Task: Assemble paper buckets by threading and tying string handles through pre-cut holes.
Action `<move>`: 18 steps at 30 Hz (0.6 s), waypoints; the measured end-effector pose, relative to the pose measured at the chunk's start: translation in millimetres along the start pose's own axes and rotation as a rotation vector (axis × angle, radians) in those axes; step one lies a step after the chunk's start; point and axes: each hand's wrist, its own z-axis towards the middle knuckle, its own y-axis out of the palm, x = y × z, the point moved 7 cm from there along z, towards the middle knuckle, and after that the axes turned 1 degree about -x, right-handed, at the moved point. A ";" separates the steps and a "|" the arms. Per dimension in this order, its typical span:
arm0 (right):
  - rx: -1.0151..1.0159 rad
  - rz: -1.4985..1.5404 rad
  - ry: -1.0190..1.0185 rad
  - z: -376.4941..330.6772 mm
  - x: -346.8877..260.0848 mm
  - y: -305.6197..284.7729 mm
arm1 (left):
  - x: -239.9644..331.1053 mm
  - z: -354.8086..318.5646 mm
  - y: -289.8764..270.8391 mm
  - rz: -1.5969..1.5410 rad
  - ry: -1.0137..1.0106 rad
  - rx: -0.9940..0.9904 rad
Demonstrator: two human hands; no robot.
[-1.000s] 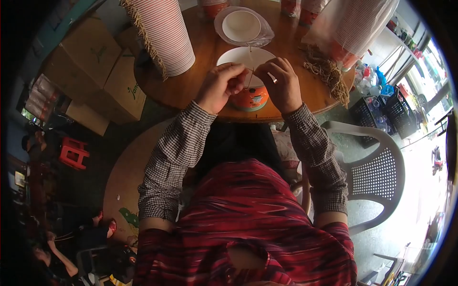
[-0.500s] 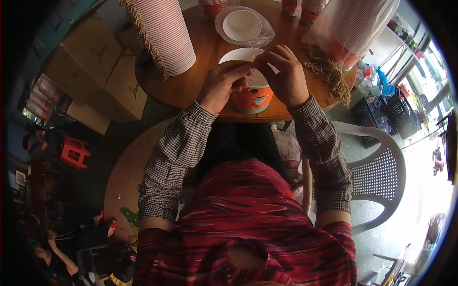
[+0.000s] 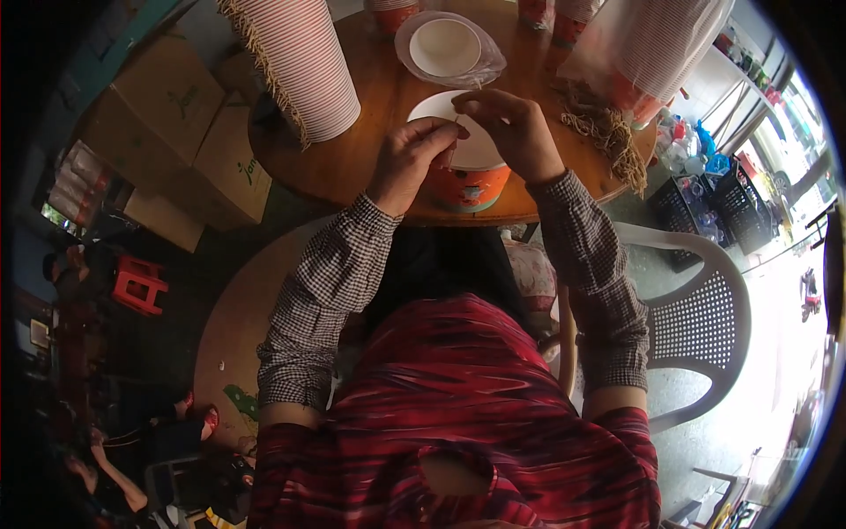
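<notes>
In the head view, a thin strand (image 3: 457,120) is held above an orange bowl (image 3: 471,187), which is set near the close edge of a round wooden surface (image 3: 352,172). The work is flanked by a stack of bowls (image 3: 304,70) at left and a bagged stack (image 3: 670,53) at right, with a bagged bowl (image 3: 445,48) placed beyond.

The strand could be dropped into the bowl's open mouth if the pinch were loosened, and could be snapped or frayed if it were tugged too sharply between the hands. With so little room left at the edge, the bowl might be nudged or tipped if its rim were caught by a wrist. Tangles might be caused in the strand bundle (image 3: 608,137), which is heaped loosely at the right and trailed toward the rim of the surface.

Both forearms, covered by checked sleeves, are stretched forward and angled inward. The left hand (image 3: 407,163) is raised at the bowl's left side, the strand pinched between thumb and forefinger, the other fingers curled. The right hand (image 3: 515,132) is arched over the bowl's right side, its fingers bent and drawn close together; whether anything is gripped there cannot be told. The two sets of fingertips are slightly separated.
</notes>
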 end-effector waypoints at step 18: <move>0.198 -0.134 -0.090 -25.9 -3.9 7.3 | 4.6 -4.7 -6.6 0.153 0.103 0.179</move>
